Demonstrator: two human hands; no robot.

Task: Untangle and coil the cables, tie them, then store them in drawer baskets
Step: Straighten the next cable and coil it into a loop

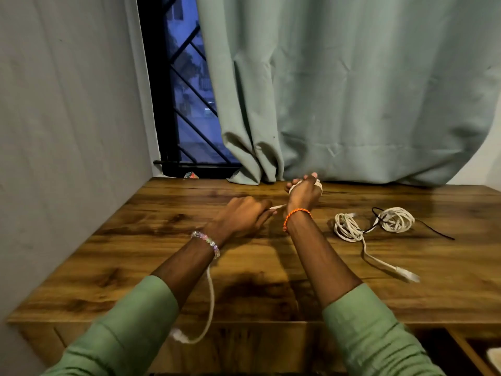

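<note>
I see the wooden table (162, 240) carrying everything, its far edge against the curtain (352, 90). My right hand (303, 192) is raised near the middle of that far edge, and the white cable (211, 302) is looped around its fingers as a coil in the making. My left hand (241, 217) sits just beside it toward the left edge, fingers curled and pinching the cable's run, which stretches taut across to the right hand. Its free tail drops past my left wrist and hangs over the near edge.

Toward the right edge lie two other cables: a loosely wound coil (347, 226) with its plug end trailing toward the near edge, and a tighter coil (397, 219) crossed by a thin black tie (433, 229).

I judge that I'm mid-coiling. The next move calls for feeding the hanging tail through the left hand while winding it round the right, keeping even tension, before any tying. No drawer basket is plainly in view; only a dark opening shows at the near right corner.
</note>
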